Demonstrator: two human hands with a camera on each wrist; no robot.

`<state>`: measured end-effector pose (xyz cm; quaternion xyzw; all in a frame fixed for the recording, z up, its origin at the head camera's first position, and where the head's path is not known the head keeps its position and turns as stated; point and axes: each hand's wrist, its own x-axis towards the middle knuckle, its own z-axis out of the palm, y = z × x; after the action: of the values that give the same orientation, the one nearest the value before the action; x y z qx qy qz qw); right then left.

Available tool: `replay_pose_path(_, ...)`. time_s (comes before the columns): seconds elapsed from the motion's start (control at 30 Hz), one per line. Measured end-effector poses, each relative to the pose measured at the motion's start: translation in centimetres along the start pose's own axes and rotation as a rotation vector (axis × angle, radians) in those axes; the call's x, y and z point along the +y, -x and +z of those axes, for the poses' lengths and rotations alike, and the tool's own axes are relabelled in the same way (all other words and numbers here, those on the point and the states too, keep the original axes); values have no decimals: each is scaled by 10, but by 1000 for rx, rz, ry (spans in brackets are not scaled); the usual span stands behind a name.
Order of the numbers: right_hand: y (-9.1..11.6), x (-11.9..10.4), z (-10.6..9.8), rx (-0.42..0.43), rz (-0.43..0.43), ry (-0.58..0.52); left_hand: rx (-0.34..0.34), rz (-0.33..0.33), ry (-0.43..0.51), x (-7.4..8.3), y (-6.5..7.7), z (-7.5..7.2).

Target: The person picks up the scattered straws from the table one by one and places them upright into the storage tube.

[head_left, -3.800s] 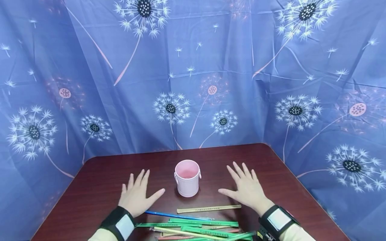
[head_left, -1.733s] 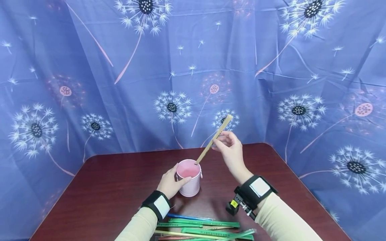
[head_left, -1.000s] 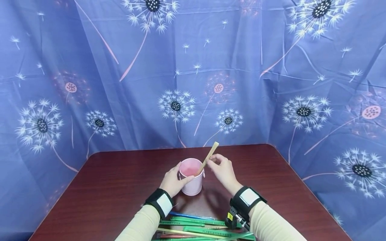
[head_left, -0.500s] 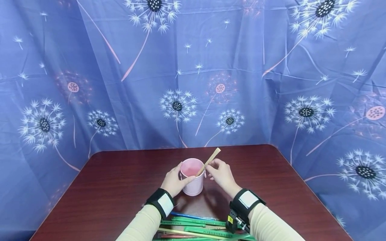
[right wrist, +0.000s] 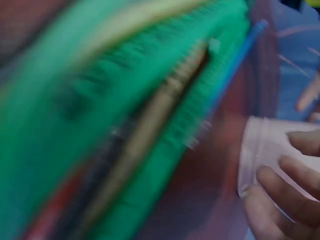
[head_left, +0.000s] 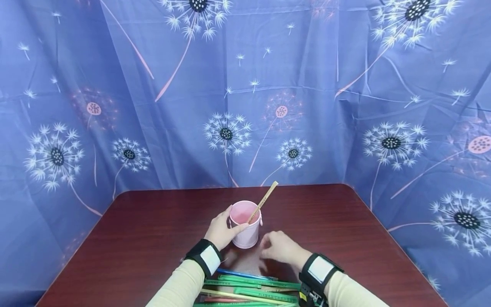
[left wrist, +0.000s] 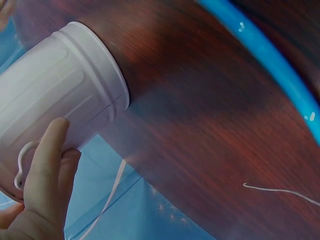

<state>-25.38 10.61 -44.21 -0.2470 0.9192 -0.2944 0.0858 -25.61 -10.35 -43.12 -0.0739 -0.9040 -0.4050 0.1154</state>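
Observation:
A small pale-pink bucket stands upright on the table. My left hand holds it at its left side, the thumb along the near rim; the left wrist view shows fingers beside the bucket's handle. Inside it leans a tan, printed, wrapped straw, its upper end sticking out to the right. My right hand is right of the bucket, low over the table, with loosely bent fingers and nothing in them. Beneath its wrist lie several green wrapped straws.
A blue straw lies at the back of the pile, and a yellow one runs across it. The dark red table meets a blue dandelion-print curtain behind and at both sides.
The right hand has picked up the tan straw from the table, put it into the bucket, let go and come down toward the pile. The left hand has moved onto the bucket.

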Motion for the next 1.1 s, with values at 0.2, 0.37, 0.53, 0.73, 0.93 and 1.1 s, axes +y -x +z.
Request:
replay_pose_path(0.2,12,-5,16,-169,-125,174,-27,-33,-15,-1,-2,0)
replay_pose_path(0.37,13,-8,24,-189,-126,224,-34,-47,1,-3,-2,2)
replay_pose_path(0.53,14,-10,29,-201,-104,217,-26,-47,19,-6,-2,3)
replay_pose_path(0.73,14,-9,27,-196,-85,223,-22,-56,22,-6,-1,3)
replay_pose_path(0.93,13,-4,18,-159,-66,139,7,-25,-20,-7,0,4)
replay_pose_path(1.1,9,-4,10,-112,-51,-15,96,-41,-71,-4,2,2)
